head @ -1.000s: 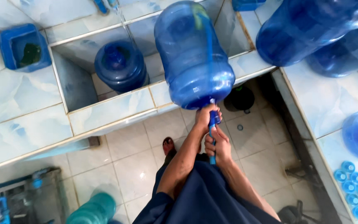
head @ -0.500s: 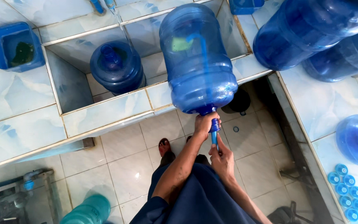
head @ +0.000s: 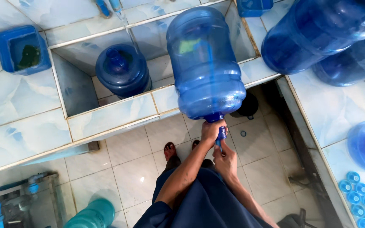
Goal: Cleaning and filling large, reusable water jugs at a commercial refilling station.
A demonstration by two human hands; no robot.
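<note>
The big water jug [head: 205,63] is a round bottle of clear blue plastic with faint ribs around its body, and it lies tilted over the front edge of the tiled basin [head: 119,112], with its neck pointing near to the person and its flat bottom pointing far. The left hand [head: 213,130] is wrapped around the narrow neck of the jug, fingers closed on it. The right hand [head: 226,160] is just below, and its fingers are closed on a thin blue brush handle [head: 221,136] that goes up into the mouth of the jug; the long stem can be seen through the plastic wall. Inside the basin, on the left side, a second blue jug [head: 122,71] stands upright with its neck up. The basin and the counter [head: 17,105] around it are covered with glossy pale blue tiles that look like marble. On the far left of the counter stands a square blue box [head: 22,48]. At the right, more large blue jugs [head: 317,33] lie on their sides on the counter, and near them there are small round blue caps [head: 355,198] in a group. The floor [head: 123,169] is made of light square tiles, and a sandal [head: 170,150] of the person shows on it.
</note>
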